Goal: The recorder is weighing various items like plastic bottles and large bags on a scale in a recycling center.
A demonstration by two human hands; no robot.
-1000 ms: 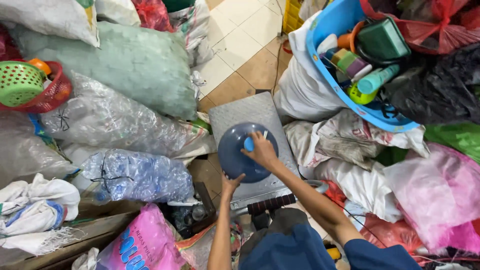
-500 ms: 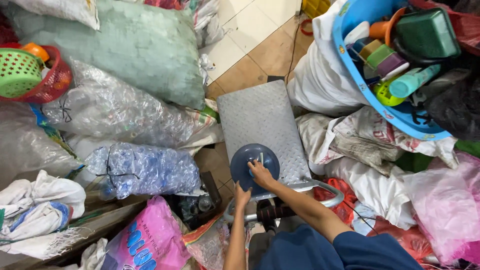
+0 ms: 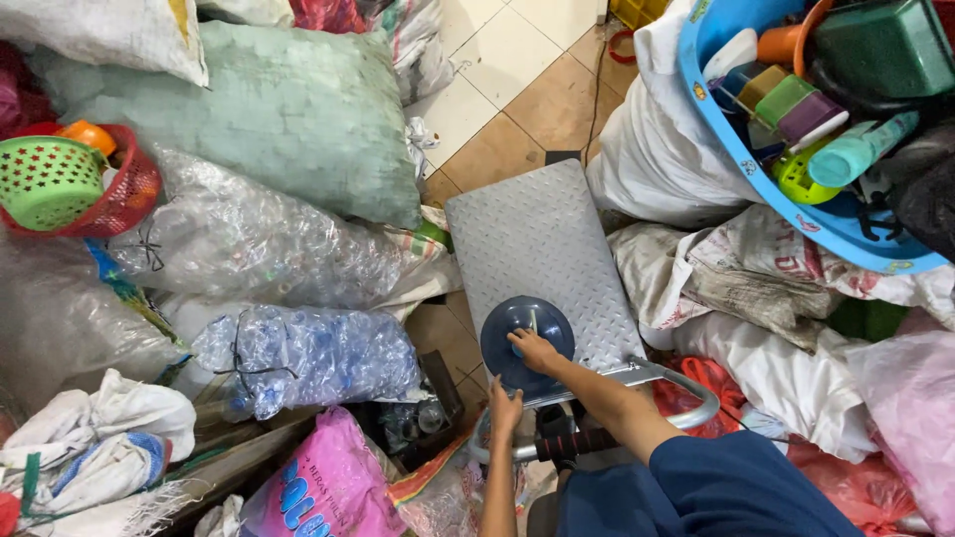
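**Two hands on one blue jug, junk piled up on every side**

Biggest thing near you is the pale green sack (image 3: pixel 269 109) up top left, lying over the clear bag of crushed plastic (image 3: pixel 249 239). Just below that sits a smaller clear bag of blue-tinted bottles (image 3: pixel 308 353), right beside your left arm. On your right, a heap of white sacks (image 3: pixel 686 169) presses up against the edge of the scale, and the blue tub (image 3: pixel 826 224) full of plastic odds and ends rests on top of that heap.

In the middle you've got the grey checker-plate platform scale (image 3: pixel 537 249), flat on the tile floor (image 3: pixel 507 89), hemmed in by bags on both long sides. Only the far end opens onto bare tile. Its metal handle bar (image 3: pixel 686 383) curves around right in front of you.

The dark blue round jug (image 3: pixel 527 343) stands on the near end of the platform. Your right hand (image 3: pixel 535 350) is laid on top of it, fingers curled over the middle. Can't tell if it's actually clamped on anything there. Your left hand (image 3: pixel 504 406) is pressed open against the jug's near side, just by the handle bar.

Smaller stuff: pink printed bag (image 3: pixel 328 487) by your left elbow, red basket (image 3: pixel 119 194) with a green basket (image 3: pixel 45 179) nested in it far left.
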